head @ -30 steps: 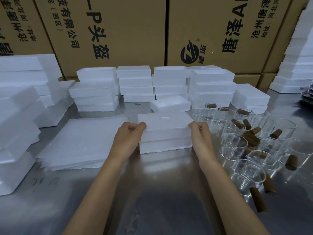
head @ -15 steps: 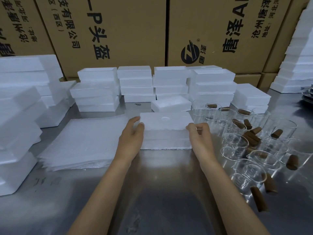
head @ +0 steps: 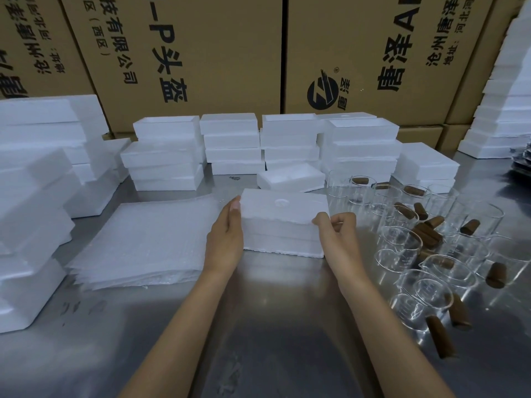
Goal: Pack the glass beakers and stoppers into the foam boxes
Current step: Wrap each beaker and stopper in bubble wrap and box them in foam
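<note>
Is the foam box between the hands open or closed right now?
Closed. The foam box has its lid seated flat on top; the left hand and right hand hold its ends.

Shiny steel table (head: 258,326): foam boxes (head: 230,147) beyond both hands, bubble-wrap sheets (head: 143,242) left, beakers (head: 431,254) and stoppers (head: 439,337) right.

Printed cardboard cartons (head: 201,53) behind; bubble-wrap sheets (head: 149,239) on steel table (head: 258,326).

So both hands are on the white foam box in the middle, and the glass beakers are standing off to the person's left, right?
Not quite. The head view shows the glass beakers on the person's right. Both the left hand and right hand are on the foam box.
</note>
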